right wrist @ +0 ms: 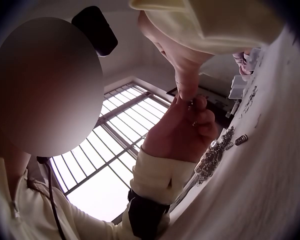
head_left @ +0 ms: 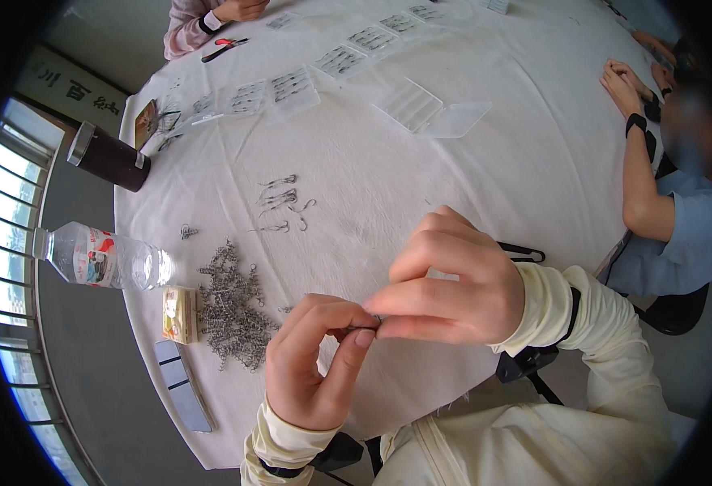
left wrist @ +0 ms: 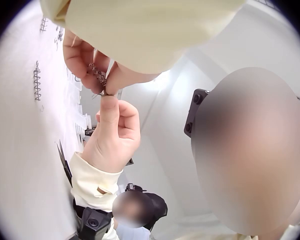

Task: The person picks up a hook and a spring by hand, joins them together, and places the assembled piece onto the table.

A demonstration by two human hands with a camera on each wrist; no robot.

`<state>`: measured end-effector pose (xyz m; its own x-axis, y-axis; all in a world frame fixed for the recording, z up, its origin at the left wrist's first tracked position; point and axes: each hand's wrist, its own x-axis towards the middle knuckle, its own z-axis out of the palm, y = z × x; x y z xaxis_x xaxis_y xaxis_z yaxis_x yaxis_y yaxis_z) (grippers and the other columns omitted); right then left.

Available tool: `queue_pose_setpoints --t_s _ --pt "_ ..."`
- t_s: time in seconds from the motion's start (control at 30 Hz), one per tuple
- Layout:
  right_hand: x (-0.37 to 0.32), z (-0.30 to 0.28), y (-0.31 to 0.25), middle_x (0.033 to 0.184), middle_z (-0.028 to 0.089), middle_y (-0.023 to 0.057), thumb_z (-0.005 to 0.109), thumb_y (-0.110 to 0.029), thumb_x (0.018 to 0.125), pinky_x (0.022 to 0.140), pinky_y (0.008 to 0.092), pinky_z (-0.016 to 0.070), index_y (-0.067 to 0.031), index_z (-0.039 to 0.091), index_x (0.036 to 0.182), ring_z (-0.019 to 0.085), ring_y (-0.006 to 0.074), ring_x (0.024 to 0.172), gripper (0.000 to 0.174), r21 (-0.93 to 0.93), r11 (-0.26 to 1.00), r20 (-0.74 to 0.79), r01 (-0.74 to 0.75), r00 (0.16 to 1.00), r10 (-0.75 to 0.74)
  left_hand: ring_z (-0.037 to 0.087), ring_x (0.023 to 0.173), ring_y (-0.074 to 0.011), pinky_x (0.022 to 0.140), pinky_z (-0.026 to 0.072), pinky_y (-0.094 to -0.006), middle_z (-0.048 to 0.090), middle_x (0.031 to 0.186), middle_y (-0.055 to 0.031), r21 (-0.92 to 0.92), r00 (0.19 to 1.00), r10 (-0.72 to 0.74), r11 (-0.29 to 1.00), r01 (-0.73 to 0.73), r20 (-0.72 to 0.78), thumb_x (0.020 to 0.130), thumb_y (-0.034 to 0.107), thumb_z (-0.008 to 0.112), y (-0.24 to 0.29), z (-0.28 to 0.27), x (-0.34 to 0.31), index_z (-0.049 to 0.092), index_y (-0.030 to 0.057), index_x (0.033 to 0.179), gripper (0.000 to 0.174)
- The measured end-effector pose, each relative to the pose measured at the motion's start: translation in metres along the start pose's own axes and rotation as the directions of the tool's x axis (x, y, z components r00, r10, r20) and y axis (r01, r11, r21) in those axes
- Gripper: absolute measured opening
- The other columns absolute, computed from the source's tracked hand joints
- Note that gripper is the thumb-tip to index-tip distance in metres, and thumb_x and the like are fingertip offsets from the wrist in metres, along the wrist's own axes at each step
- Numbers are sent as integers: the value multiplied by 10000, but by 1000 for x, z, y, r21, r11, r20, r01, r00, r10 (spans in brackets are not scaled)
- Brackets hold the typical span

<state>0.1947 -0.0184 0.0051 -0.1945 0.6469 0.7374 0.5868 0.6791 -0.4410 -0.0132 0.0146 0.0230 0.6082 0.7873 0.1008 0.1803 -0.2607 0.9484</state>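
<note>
My left hand holds a small coil spring, seen in its curled fingers in the left wrist view. Against it, thumb and fingertips of my right hand pinch a thin dark wire piece; fingers hide most of it, so I cannot tell its kind. Both hands meet above the near part of the white-covered table. Left of them lies a heap of metal springs. Farther off are several hooks with wire parts, set out in a loose group.
On the left stand or lie a water bottle, a dark tumbler, a small packet and a phone. Clear cases line the far side. Black tweezers lie beyond my right hand. Other people sit around.
</note>
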Motion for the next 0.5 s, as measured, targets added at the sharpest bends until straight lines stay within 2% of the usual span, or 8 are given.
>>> queue_pose_setpoints --t_s 0.1,0.17,0.2,0.23,0.3,0.37,0.43,0.5 --pt "0 5 0 812 549 -4 863 -134 652 625 297 390 -102 684 859 495 163 682 275 41 999 36 11 999 -12 604 777 -168 733 487 -270 631 891 -104 -33 999 -38 999 38 0 893 -9 625 -5 0 -2 609 -36 959 73" --pt "-2 7 1 820 561 3 844 -97 670 630 296 407 -106 693 877 503 166 695 257 134 989 26 -62 998 59 599 784 -156 741 484 -264 631 895 -95 -61 998 -66 996 67 9 909 2 619 -5 1 -2 600 -37 970 75" --pt "-1 5 1 820 561 3 844 -97 670 630 296 407 -106 693 877 503 166 695 257 134 989 26 -62 998 59 589 796 -139 751 479 -258 628 902 -80 -148 993 -118 982 118 10 930 20 609 -4 1 -2 590 -37 988 84" --pt "1 1 1 829 558 9 807 -73 699 660 313 431 -101 671 870 531 176 713 220 176 978 63 -108 993 99 578 807 -122 761 474 -251 626 909 -64 -233 986 -169 958 168 16 951 37 598 -2 1 -2 579 -38 1006 95" --pt "2 -2 0 838 556 16 771 -50 729 691 331 456 -96 649 863 559 185 732 187 216 964 100 -155 986 136 568 821 -110 770 469 -246 621 916 -53 -277 979 -200 940 200 31 963 52 590 1 0 -3 573 -36 1021 106" --pt "2 -3 -2 829 564 47 725 -24 762 720 337 486 -61 654 872 588 201 766 136 369 861 172 -351 936 308 558 834 -97 778 463 -240 616 924 -41 -320 972 -230 918 232 47 976 66 582 3 1 -2 567 -35 1035 118" --pt "0 -2 1 840 586 50 715 -6 764 707 315 477 -54 667 883 588 198 776 137 386 850 174 -358 933 314 546 788 -119 744 444 -252 603 876 -46 -366 958 -288 891 270 6 956 108 582 4 4 -1 580 -22 1005 140" --pt "-1 0 4 851 609 53 705 12 766 695 294 469 -47 679 893 588 195 786 142 402 840 176 -365 931 320 545 797 -119 746 442 -255 603 888 -49 -383 958 -287 884 268 9 958 103 576 1 2 -1 579 -25 1015 140"
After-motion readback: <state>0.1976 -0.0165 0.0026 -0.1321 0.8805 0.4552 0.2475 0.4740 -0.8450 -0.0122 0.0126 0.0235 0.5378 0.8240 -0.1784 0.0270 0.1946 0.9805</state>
